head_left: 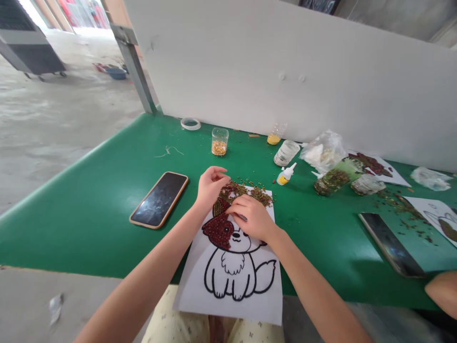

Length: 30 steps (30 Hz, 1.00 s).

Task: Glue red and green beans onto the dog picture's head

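Observation:
A white sheet (pixel 193 286) with a black-outlined dog drawing lies at the table's front edge, partly over my lap. Dark red pieces (pixel 218 231) cover one side of the dog's face and an ear. Loose green and red seeds (pixel 262 195) are heaped along the sheet's top. My left hand (pixel 213 186) is at the sheet's upper left corner, thumb and fingertips close together beside the seeds. Over the dog's forehead, my right hand (pixel 250 216) has its fingertips pinched at the edge of the red area. Whatever either hand holds is too small to make out.
A phone (pixel 159 200) lies left, another (pixel 391 245) right. Behind stand a cup of corn kernels (pixel 219 142), a glue bottle (pixel 286 175), a tipped jar (pixel 286 152), a green seed container (pixel 337 177) and a plastic bag (pixel 324 151). Another person's arm (pixel 442 290) shows at right.

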Each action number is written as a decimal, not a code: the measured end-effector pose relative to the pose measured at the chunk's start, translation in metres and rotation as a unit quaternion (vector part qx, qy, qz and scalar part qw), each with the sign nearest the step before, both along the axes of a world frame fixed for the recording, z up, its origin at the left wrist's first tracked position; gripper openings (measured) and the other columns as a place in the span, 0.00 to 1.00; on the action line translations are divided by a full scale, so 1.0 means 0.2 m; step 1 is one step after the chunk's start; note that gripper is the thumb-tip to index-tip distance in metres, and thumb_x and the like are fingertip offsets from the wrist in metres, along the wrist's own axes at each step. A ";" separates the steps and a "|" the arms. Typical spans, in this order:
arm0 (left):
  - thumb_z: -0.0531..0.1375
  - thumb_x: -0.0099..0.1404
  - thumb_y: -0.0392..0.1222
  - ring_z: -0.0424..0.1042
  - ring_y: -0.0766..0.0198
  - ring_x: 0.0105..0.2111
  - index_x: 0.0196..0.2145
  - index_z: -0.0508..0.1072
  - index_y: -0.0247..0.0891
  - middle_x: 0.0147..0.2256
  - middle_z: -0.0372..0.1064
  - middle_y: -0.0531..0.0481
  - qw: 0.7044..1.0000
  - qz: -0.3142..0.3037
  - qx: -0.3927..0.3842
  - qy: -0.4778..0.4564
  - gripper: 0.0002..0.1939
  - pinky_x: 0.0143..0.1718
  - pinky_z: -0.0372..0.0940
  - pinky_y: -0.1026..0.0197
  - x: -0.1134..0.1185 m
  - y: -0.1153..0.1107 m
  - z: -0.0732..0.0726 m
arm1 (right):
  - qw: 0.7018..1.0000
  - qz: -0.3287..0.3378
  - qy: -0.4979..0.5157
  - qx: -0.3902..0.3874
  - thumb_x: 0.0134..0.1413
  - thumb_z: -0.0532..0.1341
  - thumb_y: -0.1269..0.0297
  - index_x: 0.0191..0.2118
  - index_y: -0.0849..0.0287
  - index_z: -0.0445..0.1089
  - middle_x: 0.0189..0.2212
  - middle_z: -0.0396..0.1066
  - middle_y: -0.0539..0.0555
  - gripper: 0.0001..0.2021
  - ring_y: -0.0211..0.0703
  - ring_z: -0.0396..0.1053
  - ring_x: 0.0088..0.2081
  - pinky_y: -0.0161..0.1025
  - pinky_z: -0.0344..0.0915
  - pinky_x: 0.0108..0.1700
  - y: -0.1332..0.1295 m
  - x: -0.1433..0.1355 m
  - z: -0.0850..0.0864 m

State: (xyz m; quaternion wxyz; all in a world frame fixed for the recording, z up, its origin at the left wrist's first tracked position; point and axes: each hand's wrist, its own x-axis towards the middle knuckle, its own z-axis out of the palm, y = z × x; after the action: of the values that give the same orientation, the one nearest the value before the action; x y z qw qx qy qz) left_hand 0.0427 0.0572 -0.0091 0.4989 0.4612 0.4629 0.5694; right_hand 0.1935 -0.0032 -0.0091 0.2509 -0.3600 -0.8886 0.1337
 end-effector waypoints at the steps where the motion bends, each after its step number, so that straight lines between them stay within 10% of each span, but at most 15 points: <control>1: 0.63 0.49 0.36 0.69 0.68 0.25 0.33 0.69 0.36 0.23 0.69 0.55 1.000 0.002 -0.005 -0.001 0.12 0.31 0.63 0.64 0.00 0.00 0.01 | 1.000 -0.022 0.004 0.005 0.56 0.55 0.74 0.37 0.57 0.72 0.34 0.70 0.53 0.09 0.43 0.64 0.39 0.41 0.62 0.44 0.00 0.00 0.01; 9: 0.61 0.49 0.33 0.73 0.64 0.30 0.37 0.68 0.35 0.29 0.74 0.50 0.992 -0.106 -0.043 -0.056 0.15 0.35 0.66 0.61 0.01 -0.02 0.03 | 0.976 -0.196 0.061 0.069 0.59 0.53 0.71 0.38 0.57 0.68 0.36 0.70 0.55 0.08 0.46 0.64 0.39 0.44 0.61 0.43 0.02 0.05 0.06; 21: 0.62 0.49 0.31 0.73 0.66 0.30 0.37 0.68 0.34 0.29 0.75 0.49 0.991 -0.102 -0.060 -0.069 0.15 0.36 0.67 0.62 -0.01 -0.02 0.03 | 0.995 -0.087 0.028 0.029 0.56 0.57 0.71 0.37 0.55 0.68 0.42 0.67 0.55 0.05 0.47 0.62 0.47 0.47 0.59 0.51 0.00 0.00 0.04; 30: 0.65 0.51 0.34 0.73 0.67 0.26 0.42 0.68 0.34 0.27 0.74 0.49 0.946 -0.296 -0.108 -0.079 0.19 0.33 0.67 0.62 -0.01 -0.04 0.04 | 0.976 -0.177 0.118 0.057 0.61 0.53 0.67 0.40 0.55 0.68 0.38 0.71 0.55 0.07 0.45 0.67 0.42 0.43 0.63 0.46 0.03 0.06 0.06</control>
State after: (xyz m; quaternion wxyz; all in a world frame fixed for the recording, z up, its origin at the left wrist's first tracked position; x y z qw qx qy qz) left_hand 0.0407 0.0500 -0.0005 0.7268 0.4738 0.3236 0.3776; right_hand 0.2057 0.0022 0.0025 0.3936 -0.4783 -0.7812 0.0781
